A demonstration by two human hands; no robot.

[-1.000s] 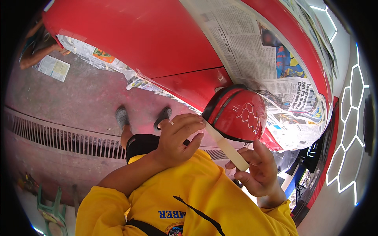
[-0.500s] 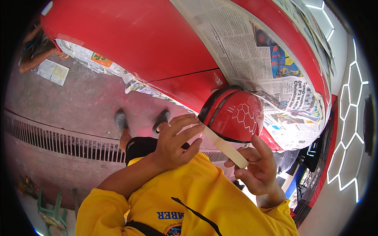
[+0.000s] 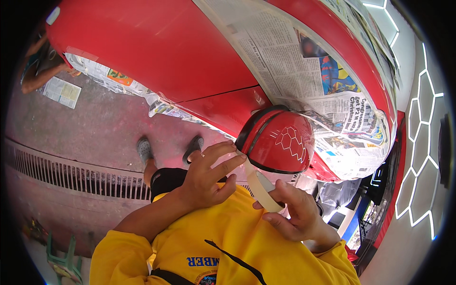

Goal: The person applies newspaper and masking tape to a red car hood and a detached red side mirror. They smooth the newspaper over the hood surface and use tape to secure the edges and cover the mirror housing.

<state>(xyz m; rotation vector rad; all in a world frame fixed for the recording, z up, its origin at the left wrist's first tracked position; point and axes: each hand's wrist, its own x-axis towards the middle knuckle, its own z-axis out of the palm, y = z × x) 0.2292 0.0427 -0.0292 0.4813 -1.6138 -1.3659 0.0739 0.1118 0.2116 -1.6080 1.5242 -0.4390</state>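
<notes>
A roll of cream masking tape (image 3: 259, 190) is in my right hand (image 3: 299, 209), fingers and thumb closed around it. From the roll a short strip runs up to the lower left edge of a red, black-rimmed car side mirror (image 3: 285, 142). My left hand (image 3: 209, 171) has its fingers stretched out, the fingertips on the strip's end at the mirror's black rim. Its thumb stands apart. The mirror juts from a red car body (image 3: 190, 47). Newspaper (image 3: 280, 61) covers the window area above the mirror.
Newspaper also hangs along the car's lower edge. Another person's arm (image 3: 45, 78) shows at the far left, beside a newspaper sheet (image 3: 61, 92) on the floor. A floor grate (image 3: 85, 175) crosses behind my feet. A green stool (image 3: 64, 263) stands lower left.
My right hand has moved left and down with the tape roll, turning it so its round opening shows. My left fingertips stay at the mirror's edge. The view has shifted slightly.
</notes>
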